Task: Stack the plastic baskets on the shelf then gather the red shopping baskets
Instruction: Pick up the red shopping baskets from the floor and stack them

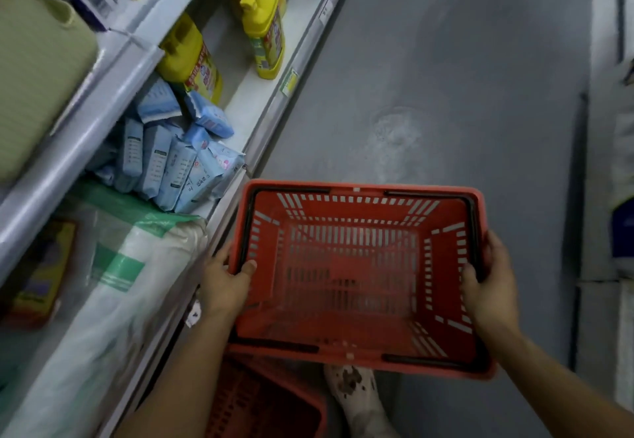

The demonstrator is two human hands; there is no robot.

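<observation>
Both bare forearms reach forward from the lower edge of the view. The left hand (224, 281) grips the left short rim of the red basket (346, 321), with the thumb inside the rim and the fingers under it. The right hand (490, 283) clasps the right short rim the same way, its thumb lying over the edge. The wrists are nearly straight, well apart.
</observation>
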